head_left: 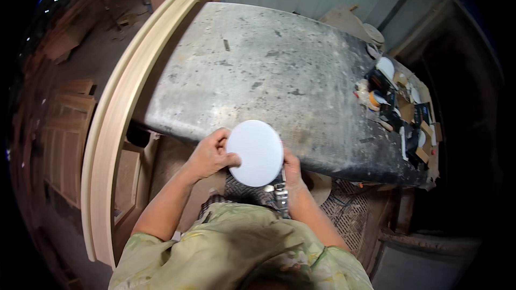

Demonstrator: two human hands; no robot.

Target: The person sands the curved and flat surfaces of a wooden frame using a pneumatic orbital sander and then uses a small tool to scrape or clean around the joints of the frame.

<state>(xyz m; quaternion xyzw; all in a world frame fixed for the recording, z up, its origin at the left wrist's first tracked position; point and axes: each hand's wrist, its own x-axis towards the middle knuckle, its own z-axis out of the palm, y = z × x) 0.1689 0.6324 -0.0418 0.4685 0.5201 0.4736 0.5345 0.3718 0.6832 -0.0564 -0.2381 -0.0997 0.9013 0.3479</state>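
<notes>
A white round sanding disc is held flat side up in front of my body, by the near edge of the table. My left hand grips its left rim, thumb on the upper face and fingers at the edge. At the opposite rim is my right hand, closed, its fingers mostly hidden behind the disc. A silver and black part shows below the disc, beside my right palm; what it belongs to is hidden.
The grey, stained worktable spreads ahead. Discs, boxes and scraps crowd its right end, including a white disc and an orange-and-white roll. A tall pale wooden frame stands along the left. Wooden panels lie further left.
</notes>
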